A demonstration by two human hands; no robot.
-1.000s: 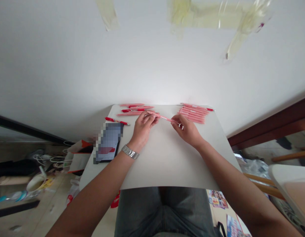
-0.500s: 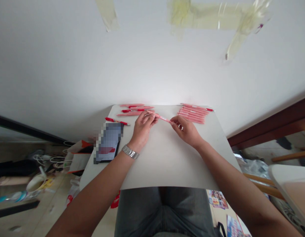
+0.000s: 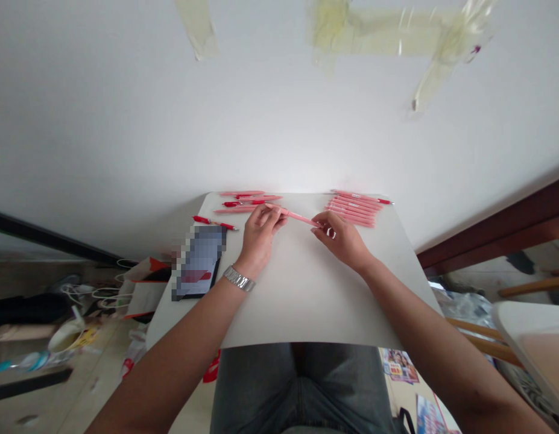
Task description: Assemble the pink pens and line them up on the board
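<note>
A slim pink pen [image 3: 301, 217] spans the gap between my two hands, above the white table [image 3: 301, 301]. My left hand [image 3: 260, 232] pinches its left end, and my right hand [image 3: 337, 236] grips the right end between thumb and fingers. Beyond the left hand lies a loose group of pink pens [image 3: 234, 210] and red pens, partly hidden by my fingers. Past the right hand, several pink pens [image 3: 354, 211] lie side by side in a row, with a red-tipped pen [image 3: 386, 201] at the far side.
A tablet or phone with a pixelated screen [image 3: 200, 262] lies on the table's left side, a red pen [image 3: 216, 223] just beyond it. A white wall [image 3: 279, 120] with old tape rises behind the table. Bags and cables [image 3: 138, 289] sit on the floor at left.
The pen has turned a little between my hands, so its white label shows less. Both hands stay in nearly the same place.
</note>
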